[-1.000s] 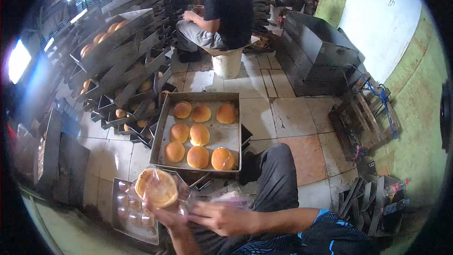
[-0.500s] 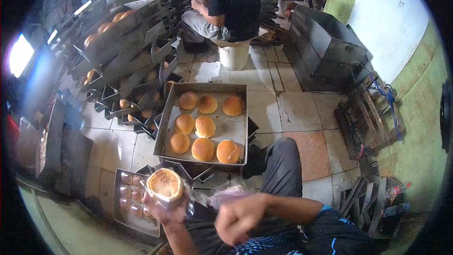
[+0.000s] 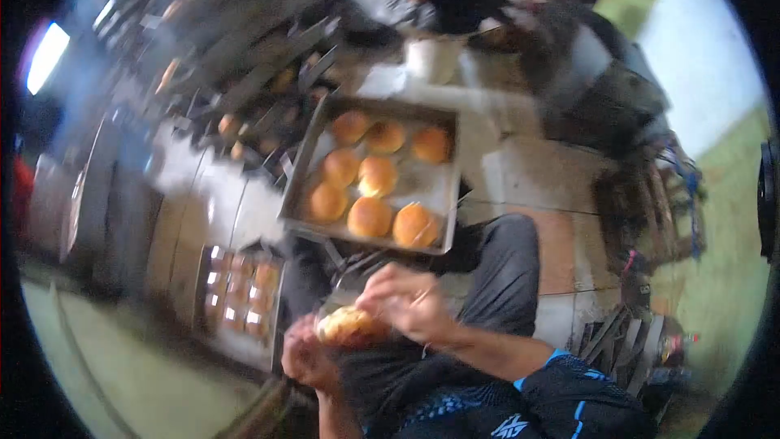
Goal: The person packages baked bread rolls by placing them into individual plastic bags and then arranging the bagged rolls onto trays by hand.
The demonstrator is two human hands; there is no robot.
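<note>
We grip one bun (image 3: 345,323) between left hand (image 3: 307,358) and right hand (image 3: 406,305) (blurred, apparently bagged); bun tray (image 3: 366,238) just beyond.

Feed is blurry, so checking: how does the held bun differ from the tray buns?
The held bun sits between the left hand and right hand; the tray buns lie in the tray. The held bun is single; the tray buns number eight. Both look round and golden.

The person wears a black short-sleeved jersey (image 3: 569,406) with bright blue sleeve trim, a blue printed pattern and a small white logo. The legs are covered by dark grey trousers (image 3: 496,276). The left hand (image 3: 309,358) and right hand (image 3: 406,305) are bare.
</note>
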